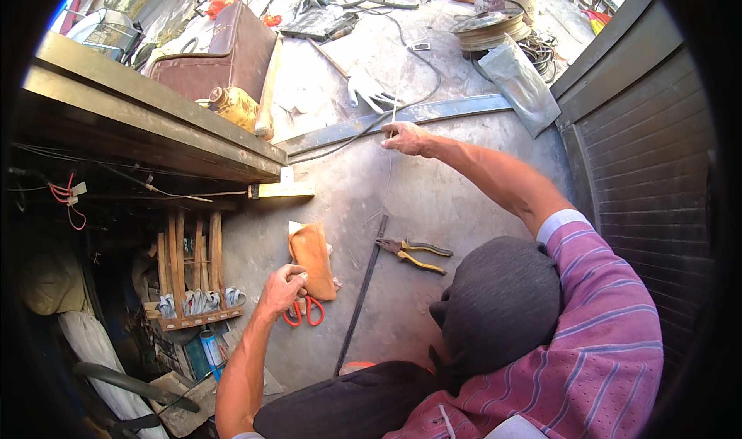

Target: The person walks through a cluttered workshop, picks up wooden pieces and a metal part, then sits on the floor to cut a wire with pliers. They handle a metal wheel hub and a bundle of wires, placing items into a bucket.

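Note:
My right hand (407,139) reaches forward over the floor, fingers closed on a thin pale strand (396,105); whether it is wire or cord I cannot tell. My left hand (285,289) is beside a folded orange-brown sheet (313,262), thumb and fingertips together; whether anything is between them is unclear. Red-handled scissors (315,312) lie partly under the sheet's lower end. Combination pliers with yellow and black handles (413,254) rest on the concrete floor, their jaws by the upper end of a narrow dark bar (360,300).
A wooden rack (200,317) stands at left beneath a metal-edged bench (156,126). Ahead are a metal threshold strip (452,110), a white glove (371,91), a yellow jug (233,105), a cable spool (490,30) and a silvery packet (524,85). A slatted panel (643,132) borders the right.

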`<action>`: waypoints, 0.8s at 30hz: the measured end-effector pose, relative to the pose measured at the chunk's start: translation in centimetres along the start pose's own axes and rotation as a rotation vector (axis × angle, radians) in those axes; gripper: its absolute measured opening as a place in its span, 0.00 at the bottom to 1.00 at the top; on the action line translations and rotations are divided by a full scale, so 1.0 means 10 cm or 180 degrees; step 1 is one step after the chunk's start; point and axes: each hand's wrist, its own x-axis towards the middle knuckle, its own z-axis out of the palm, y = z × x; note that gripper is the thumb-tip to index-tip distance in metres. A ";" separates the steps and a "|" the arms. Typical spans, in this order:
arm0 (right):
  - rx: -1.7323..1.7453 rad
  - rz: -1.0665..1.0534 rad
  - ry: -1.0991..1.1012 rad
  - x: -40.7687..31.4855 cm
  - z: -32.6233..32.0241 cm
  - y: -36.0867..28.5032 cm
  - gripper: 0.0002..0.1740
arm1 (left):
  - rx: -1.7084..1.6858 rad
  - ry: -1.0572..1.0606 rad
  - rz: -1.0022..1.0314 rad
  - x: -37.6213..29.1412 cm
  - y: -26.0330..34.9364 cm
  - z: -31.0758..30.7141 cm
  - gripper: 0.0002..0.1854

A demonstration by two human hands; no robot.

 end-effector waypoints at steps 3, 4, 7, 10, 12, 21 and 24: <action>0.0730 0.0143 0.0124 -0.18 0.06 -0.14 0.30 | -0.0062 -0.0004 -0.0079 -0.01 -0.05 0.00 0.24; 0.0605 -0.0103 0.0358 -0.26 0.08 -0.23 0.23 | -0.0078 -0.0011 -0.0084 -0.01 -0.05 0.00 0.24; 0.0239 -0.0954 0.0660 -0.58 0.21 -0.57 0.17 | -0.0174 -0.0062 -0.0023 0.03 -0.01 0.01 0.23; 0.0141 -0.1879 0.0394 -1.03 0.49 -0.89 0.15 | -0.0303 -0.0156 0.0114 0.06 0.16 0.03 0.23; 0.0009 -0.2360 0.0038 -1.37 0.70 -1.04 0.16 | -0.0439 -0.0248 0.0201 0.05 0.34 0.07 0.24; 0.0225 -0.2981 -0.1856 -2.35 1.17 -0.97 0.06 | -0.0664 -0.1176 0.0902 -0.15 0.95 0.52 0.26; 0.0456 -0.2741 -0.1731 -2.35 1.13 -0.88 0.04 | -0.0983 -0.1111 0.0877 -0.20 1.04 0.54 0.22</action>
